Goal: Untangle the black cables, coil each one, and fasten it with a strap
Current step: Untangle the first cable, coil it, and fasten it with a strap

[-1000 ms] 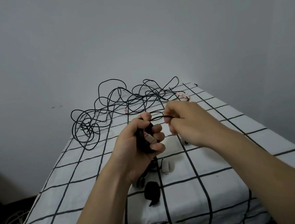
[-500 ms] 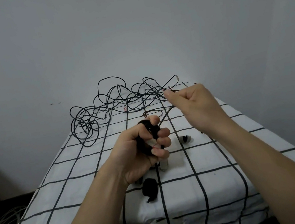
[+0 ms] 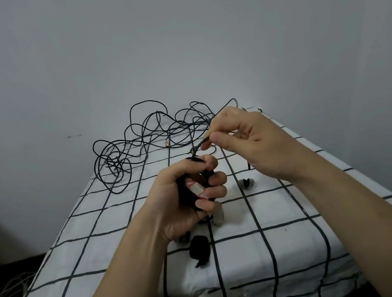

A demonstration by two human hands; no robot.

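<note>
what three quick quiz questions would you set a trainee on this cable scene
1. True or false: the left hand grips a coiled cable.
2. What does the right hand pinch? A) a stretch of that cable B) a strap C) nothing
3. Fill in: the cable tangle lies at the table's ___ end.
Key: 1 true; 2 A; 3 far.
</note>
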